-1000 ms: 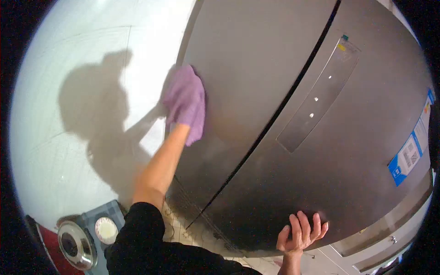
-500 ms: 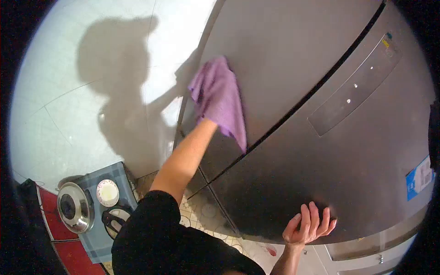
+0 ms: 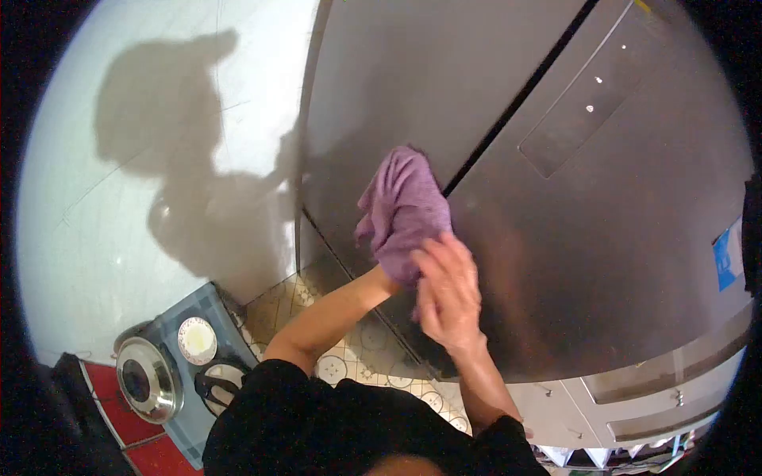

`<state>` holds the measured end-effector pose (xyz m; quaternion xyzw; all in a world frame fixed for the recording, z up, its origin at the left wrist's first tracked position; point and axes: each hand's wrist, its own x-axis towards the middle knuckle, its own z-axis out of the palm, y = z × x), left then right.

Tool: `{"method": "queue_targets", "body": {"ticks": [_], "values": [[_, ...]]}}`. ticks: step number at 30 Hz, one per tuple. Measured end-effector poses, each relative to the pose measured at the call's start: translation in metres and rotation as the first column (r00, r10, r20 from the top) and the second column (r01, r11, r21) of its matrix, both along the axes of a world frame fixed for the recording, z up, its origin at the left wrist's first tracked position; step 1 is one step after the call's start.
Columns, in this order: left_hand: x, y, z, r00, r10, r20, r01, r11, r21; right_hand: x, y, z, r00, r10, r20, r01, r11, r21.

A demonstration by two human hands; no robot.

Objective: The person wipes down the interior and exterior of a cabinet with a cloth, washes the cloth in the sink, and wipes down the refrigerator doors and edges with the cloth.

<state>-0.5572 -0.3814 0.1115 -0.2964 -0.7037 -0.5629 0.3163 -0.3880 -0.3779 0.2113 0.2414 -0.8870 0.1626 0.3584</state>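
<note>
A purple cloth [image 3: 406, 208] covers my left hand [image 3: 387, 278] almost wholly, so its fingers are hidden. The cloth lies against the grey refrigerator [image 3: 587, 262], by the lower end of the dark gap between its doors. My right hand [image 3: 451, 295] is bare and slightly blurred. Its fingers are apart and a little bent, with their tips over the cloth's lower right edge; whether they press on it is hard to tell.
At lower left, a blue-grey checked surface [image 3: 184, 432] carries a pot with a shiny lid [image 3: 163, 389], a patterned bowl [image 3: 197, 341] and a black-handled item [image 3: 226, 383]. A pale wall [image 3: 63, 262] stands left. Drawers [image 3: 556, 408] show at lower right.
My left hand has moved the cloth down and right across the refrigerator. My right hand has left the refrigerator's lower edge and come up and left to the cloth. The view has shifted.
</note>
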Motion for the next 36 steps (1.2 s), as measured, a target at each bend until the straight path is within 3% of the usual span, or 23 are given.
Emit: {"method": "queue_targets", "body": {"ticks": [2,7,11,18,22,27,30,33,36], "values": [[-0.006,0.006,-0.011,0.999,-0.035,0.015,0.035,0.999,-0.008,-0.016,-0.012,-0.001,0.993,0.119,0.004,-0.119,0.987,0.106],[-0.005,0.012,-0.069,0.98,-0.122,0.154,0.128,0.991,-0.031,-0.038,-0.026,-0.001,0.97,-0.206,-0.129,0.221,0.969,0.115],[0.049,0.036,-0.115,0.939,-0.288,0.186,0.308,0.947,-0.089,-0.012,-0.024,-0.029,0.858,-0.471,-0.206,0.506,0.844,0.177],[0.195,0.075,-0.146,0.752,-0.652,0.093,0.651,0.716,-0.252,0.092,0.027,-0.079,0.811,-0.556,-0.185,0.585,0.758,0.287],[0.254,0.097,-0.138,0.628,-0.777,0.034,0.744,0.587,-0.319,0.156,0.063,-0.09,0.825,-0.538,-0.176,0.565,0.797,0.214],[0.276,0.107,-0.145,0.686,-0.727,0.028,0.705,0.655,-0.271,0.204,0.084,-0.103,0.796,-0.599,-0.083,0.598,0.76,0.255],[0.247,0.105,-0.162,0.796,-0.598,0.093,0.604,0.775,-0.185,0.199,0.083,-0.096,0.858,-0.508,0.078,0.49,0.854,0.173],[0.196,0.088,-0.197,0.873,-0.41,0.266,0.437,0.898,-0.051,0.184,0.079,-0.09,0.892,-0.433,0.13,0.414,0.898,0.149],[0.169,0.078,-0.234,0.811,-0.283,0.512,0.237,0.959,0.153,0.172,0.073,-0.089,0.908,-0.37,0.197,0.352,0.928,0.12]]}}
